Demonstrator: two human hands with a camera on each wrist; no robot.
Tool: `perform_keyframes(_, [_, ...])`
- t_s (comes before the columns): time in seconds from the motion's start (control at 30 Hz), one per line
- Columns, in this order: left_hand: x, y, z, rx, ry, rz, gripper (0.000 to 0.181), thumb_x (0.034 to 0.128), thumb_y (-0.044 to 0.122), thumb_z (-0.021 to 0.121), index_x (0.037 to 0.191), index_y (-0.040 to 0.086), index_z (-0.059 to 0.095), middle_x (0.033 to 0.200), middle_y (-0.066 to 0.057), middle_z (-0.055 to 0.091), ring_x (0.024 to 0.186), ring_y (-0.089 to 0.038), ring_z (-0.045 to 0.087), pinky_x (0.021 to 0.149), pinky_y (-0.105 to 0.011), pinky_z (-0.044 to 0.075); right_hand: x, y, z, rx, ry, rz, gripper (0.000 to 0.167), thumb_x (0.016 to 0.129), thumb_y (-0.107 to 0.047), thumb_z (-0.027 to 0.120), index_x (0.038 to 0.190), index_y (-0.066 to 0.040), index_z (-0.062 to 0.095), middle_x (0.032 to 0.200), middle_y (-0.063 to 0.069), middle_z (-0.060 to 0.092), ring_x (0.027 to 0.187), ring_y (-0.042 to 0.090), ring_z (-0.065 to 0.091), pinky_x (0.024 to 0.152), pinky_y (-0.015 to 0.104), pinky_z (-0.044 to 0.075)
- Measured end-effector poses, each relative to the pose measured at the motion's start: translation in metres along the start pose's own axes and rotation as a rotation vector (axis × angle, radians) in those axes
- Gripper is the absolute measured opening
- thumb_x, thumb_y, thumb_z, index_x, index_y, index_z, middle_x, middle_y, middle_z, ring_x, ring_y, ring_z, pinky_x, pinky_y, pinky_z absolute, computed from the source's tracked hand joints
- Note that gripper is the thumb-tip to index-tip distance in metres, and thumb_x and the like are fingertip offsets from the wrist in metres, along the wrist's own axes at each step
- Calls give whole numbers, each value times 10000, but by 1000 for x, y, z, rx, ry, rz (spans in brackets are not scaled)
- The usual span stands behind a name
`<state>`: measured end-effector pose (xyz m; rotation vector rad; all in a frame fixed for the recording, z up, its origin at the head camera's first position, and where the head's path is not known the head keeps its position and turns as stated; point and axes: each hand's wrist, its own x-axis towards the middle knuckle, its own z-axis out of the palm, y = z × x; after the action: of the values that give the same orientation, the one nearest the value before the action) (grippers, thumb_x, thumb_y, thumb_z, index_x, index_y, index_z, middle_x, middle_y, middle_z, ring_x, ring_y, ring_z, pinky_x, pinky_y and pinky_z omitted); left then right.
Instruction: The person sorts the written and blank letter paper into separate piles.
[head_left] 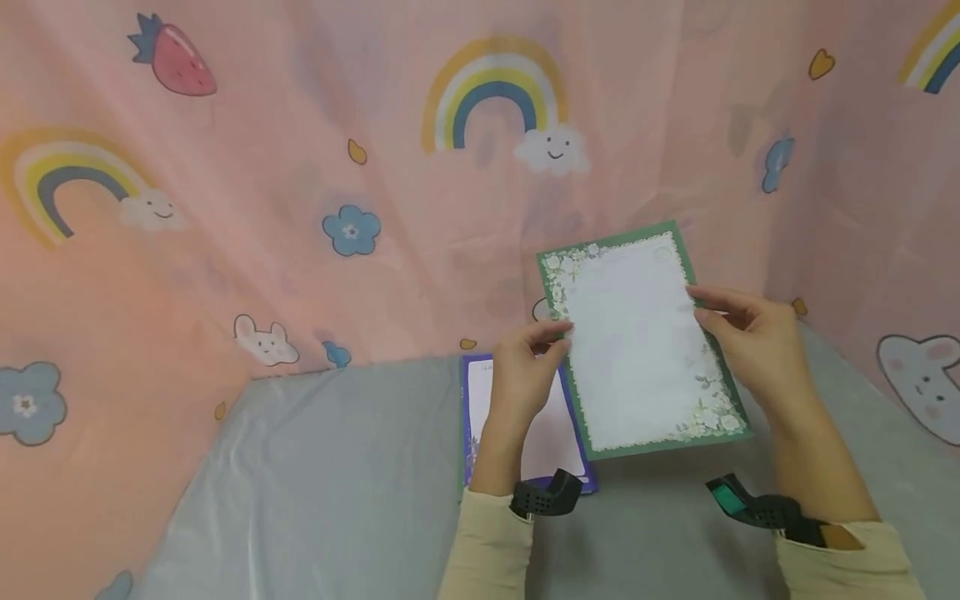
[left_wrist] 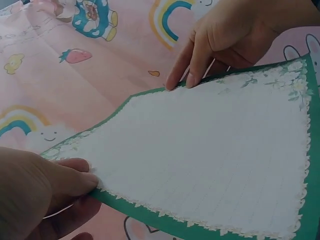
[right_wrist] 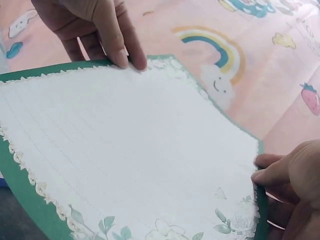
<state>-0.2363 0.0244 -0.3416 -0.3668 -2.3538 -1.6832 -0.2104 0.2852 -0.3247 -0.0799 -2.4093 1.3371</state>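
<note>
A sheet of stationery paper [head_left: 637, 350] with a green border and white flowers in its corners is held up above the table, tilted. My left hand [head_left: 525, 367] pinches its left edge between thumb and fingers. On the opposite edge, my right hand [head_left: 757, 342] pinches the paper a little higher up. Faint dotted writing lines run across the white middle of the paper [right_wrist: 125, 140] in the right wrist view. Behind my left hand a purple-bordered sheet [head_left: 551, 442] lies on the table, partly covered by the hand and the green paper.
The table wears a grey cover [head_left: 337, 467]. A pink curtain [head_left: 285, 167] printed with rainbows, clouds and flowers hangs behind it and along the sides. Each wrist carries a black strap mount, such as the left strap [head_left: 547, 493].
</note>
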Motion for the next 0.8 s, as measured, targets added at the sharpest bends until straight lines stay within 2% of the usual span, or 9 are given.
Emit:
perform_keyframes(0.1, [2, -2, 6, -1, 12, 4, 212, 936, 93, 703, 1126, 152, 778, 1071, -21, 772, 873, -86, 665, 759, -195, 546, 1, 3, -2, -23, 6, 0, 393, 1016, -364, 586, 1372, -210, 647, 1229, -166, 618, 1040, -91, 477, 756, 70, 431])
perform_keyframes(0.2, [2, -6, 12, 2, 41, -3, 232, 924, 67, 708, 1134, 144, 771, 1048, -40, 775, 790, -71, 637, 696, -185, 528, 3, 6, -1, -55, -11, 14, 395, 1017, -366, 584, 1370, -200, 648, 1219, -150, 618, 991, -63, 498, 688, 126, 449])
perform_keyframes(0.33, [1, -13, 21, 17, 61, -39, 251, 912, 67, 719, 1140, 162, 764, 1008, -28, 771, 707, -43, 583, 604, -181, 495, 4, 11, 0, -76, -45, 56, 415, 1026, -378, 563, 1394, -198, 626, 1295, -38, 608, 991, -27, 489, 678, 139, 449])
perform_keyframes(0.43, [0, -18, 26, 23, 51, -67, 246, 909, 83, 724, 1133, 176, 767, 997, -7, 770, 687, -29, 566, 567, -180, 480, 4, 14, 1, -64, -56, 85, 429, 1030, -375, 553, 1408, -181, 612, 1365, 62, 589, 1029, -20, 469, 713, 111, 453])
perform_keyframes(0.53, [0, -23, 32, 35, 45, -74, 235, 905, 91, 726, 1119, 174, 773, 995, -11, 777, 679, -28, 558, 556, -178, 469, 5, 20, 1, -93, -76, 106, 441, 1032, -388, 545, 1411, -172, 608, 1386, 103, 584, 1028, 6, 490, 697, 130, 466])
perform_keyframes(0.67, [0, -32, 37, 72, 38, -74, 219, 902, 90, 724, 1102, 164, 778, 997, -25, 782, 665, -15, 541, 548, -160, 452, 8, 30, 3, -154, -123, 88, 437, 1040, -357, 537, 1405, -127, 608, 1363, 196, 610, 1057, 201, 591, 654, 189, 480])
perform_keyframes(0.8, [0, -42, 41, 106, 38, -72, 219, 893, 75, 725, 1091, 147, 781, 984, -43, 784, 621, -12, 513, 514, -160, 420, 11, 41, 9, -184, -144, 40, 406, 1043, -283, 545, 1382, -72, 618, 1318, 283, 627, 1092, 411, 618, 624, 220, 487])
